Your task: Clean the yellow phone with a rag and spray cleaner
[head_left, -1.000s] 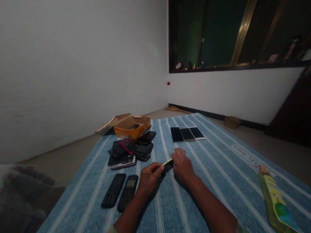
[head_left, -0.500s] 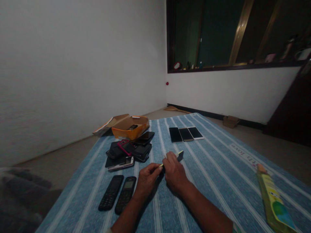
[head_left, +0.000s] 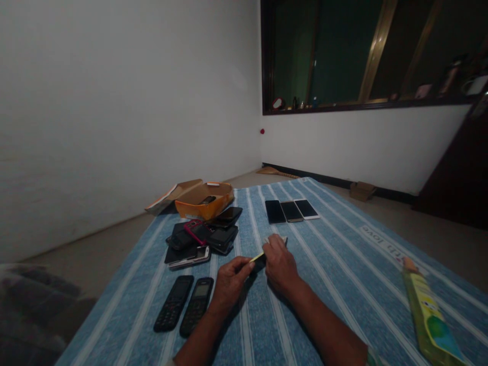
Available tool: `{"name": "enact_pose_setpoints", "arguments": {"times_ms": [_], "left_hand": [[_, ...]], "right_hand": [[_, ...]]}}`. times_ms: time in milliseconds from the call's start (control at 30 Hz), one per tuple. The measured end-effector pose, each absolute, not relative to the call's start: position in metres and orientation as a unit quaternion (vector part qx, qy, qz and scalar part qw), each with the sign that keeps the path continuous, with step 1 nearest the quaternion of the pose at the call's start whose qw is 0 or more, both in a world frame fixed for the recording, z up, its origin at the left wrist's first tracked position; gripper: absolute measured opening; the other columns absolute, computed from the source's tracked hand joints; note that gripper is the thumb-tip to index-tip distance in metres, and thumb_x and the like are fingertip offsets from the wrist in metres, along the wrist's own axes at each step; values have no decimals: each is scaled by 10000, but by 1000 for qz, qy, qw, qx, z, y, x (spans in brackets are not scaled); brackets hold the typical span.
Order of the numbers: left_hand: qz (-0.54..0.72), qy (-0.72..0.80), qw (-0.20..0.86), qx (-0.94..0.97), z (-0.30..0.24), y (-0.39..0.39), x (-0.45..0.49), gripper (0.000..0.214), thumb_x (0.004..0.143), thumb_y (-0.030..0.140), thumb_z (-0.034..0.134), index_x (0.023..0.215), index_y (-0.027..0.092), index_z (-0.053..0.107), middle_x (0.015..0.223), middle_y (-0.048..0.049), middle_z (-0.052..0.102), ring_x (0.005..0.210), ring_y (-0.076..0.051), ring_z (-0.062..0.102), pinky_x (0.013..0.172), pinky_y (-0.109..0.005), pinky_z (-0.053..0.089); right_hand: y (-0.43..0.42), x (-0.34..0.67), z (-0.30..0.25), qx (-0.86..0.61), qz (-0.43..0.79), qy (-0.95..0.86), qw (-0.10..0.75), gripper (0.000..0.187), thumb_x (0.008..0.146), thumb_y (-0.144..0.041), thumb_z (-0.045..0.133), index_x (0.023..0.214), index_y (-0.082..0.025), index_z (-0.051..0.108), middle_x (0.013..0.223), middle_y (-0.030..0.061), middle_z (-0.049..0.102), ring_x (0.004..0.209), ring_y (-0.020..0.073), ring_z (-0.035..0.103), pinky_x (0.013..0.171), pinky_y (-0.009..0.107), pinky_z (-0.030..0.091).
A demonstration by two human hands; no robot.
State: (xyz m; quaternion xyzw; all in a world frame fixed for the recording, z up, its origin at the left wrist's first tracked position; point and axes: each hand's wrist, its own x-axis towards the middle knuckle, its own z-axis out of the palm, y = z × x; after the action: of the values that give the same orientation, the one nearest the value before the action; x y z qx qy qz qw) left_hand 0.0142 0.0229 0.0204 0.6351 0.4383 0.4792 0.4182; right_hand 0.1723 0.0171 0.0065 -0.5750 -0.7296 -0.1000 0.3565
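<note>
A dark phone with a yellow-green edge (head_left: 259, 257) is held on a slant above the cloth. My left hand (head_left: 230, 282) pinches its near end between thumb and fingers. Closed over its far part is my right hand (head_left: 281, 262), hiding much of the phone. A bit of something pale, too small to name, shows by the right fingers. Left of my left forearm lie two black keypad phones (head_left: 174, 303) side by side. Beyond them is a pile of dark phones (head_left: 196, 239), one with a pink frame.
An open orange cardboard box (head_left: 204, 207) with a phone inside stands behind the pile. Three flat smartphones (head_left: 292, 211) lie in a row farther back. At right, a bottle of yellow-green liquid (head_left: 429, 315) lies on the blue striped cloth (head_left: 335, 284).
My right hand has slid a little right along the phone, baring more of its yellow-green edge near my left fingers and covering more of the far end. My left hand stays put.
</note>
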Motion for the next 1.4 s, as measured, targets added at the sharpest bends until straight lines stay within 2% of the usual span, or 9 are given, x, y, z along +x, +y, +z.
{"name": "enact_pose_setpoints", "arguments": {"times_ms": [133, 267, 533, 700, 867, 1033, 1167, 1300, 1400], "left_hand": [[481, 431, 430, 630, 23, 23, 15, 131, 713, 300, 709, 717, 188, 777, 704, -29, 747, 723, -214, 656, 733, -324, 492], [476, 435, 425, 635, 25, 21, 15, 144, 715, 312, 713, 709, 181, 773, 688, -27, 737, 694, -204, 645, 694, -311, 483], [467, 436, 434, 635, 19, 23, 13, 164, 713, 328, 728, 733, 172, 775, 705, -40, 750, 697, -217, 667, 689, -315, 495], [469, 432, 429, 640, 19, 23, 13, 155, 720, 320, 725, 730, 174, 777, 718, -44, 756, 712, -219, 671, 700, -315, 500], [478, 437, 423, 634, 19, 23, 14, 135, 710, 306, 727, 720, 179, 772, 695, -30, 744, 694, -206, 658, 692, -308, 490], [477, 431, 420, 641, 18, 23, 14, 145, 729, 311, 704, 724, 183, 772, 707, -33, 745, 716, -211, 654, 718, -320, 485], [476, 436, 420, 638, 20, 21, 15, 142, 731, 306, 700, 731, 181, 768, 710, -36, 745, 707, -209, 653, 707, -317, 486], [478, 435, 424, 634, 19, 20, 15, 141, 718, 312, 713, 721, 181, 764, 678, -28, 731, 677, -203, 651, 679, -305, 485], [478, 433, 430, 632, 17, 20, 15, 149, 727, 319, 714, 721, 179, 766, 683, -28, 733, 684, -203, 655, 688, -306, 487]], "right_hand": [[10, 153, 5, -525, -87, -761, 372, 134, 887, -71, 533, 881, -173, 620, 997, 109, 579, 1022, 267, 490, 889, 373, 466], [12, 159, 7, -542, -103, -756, 352, 123, 888, -89, 546, 850, -180, 618, 948, 93, 581, 956, 257, 503, 815, 346, 460], [30, 205, 6, -625, -105, -696, 337, 270, 876, 8, 458, 805, -199, 616, 933, 80, 588, 954, 230, 506, 808, 301, 431], [31, 206, 3, -639, -115, -683, 335, 267, 865, 6, 459, 821, -197, 625, 951, 92, 585, 956, 246, 494, 800, 320, 437], [23, 180, 2, -593, -157, -714, 338, 195, 838, -11, 518, 821, -171, 629, 942, 118, 579, 990, 280, 469, 835, 360, 446], [13, 155, 2, -537, -141, -749, 360, 150, 860, -55, 540, 816, -178, 615, 918, 98, 571, 951, 261, 477, 807, 352, 454], [12, 157, 5, -542, -124, -751, 356, 154, 865, -75, 545, 788, -194, 606, 895, 80, 571, 910, 247, 490, 773, 337, 451], [19, 178, 7, -574, -129, -727, 354, 216, 846, -18, 508, 777, -196, 608, 904, 87, 579, 945, 250, 494, 840, 349, 445], [23, 188, 5, -595, -139, -707, 356, 245, 850, -2, 478, 796, -197, 616, 924, 97, 583, 965, 255, 490, 834, 341, 449]]}}
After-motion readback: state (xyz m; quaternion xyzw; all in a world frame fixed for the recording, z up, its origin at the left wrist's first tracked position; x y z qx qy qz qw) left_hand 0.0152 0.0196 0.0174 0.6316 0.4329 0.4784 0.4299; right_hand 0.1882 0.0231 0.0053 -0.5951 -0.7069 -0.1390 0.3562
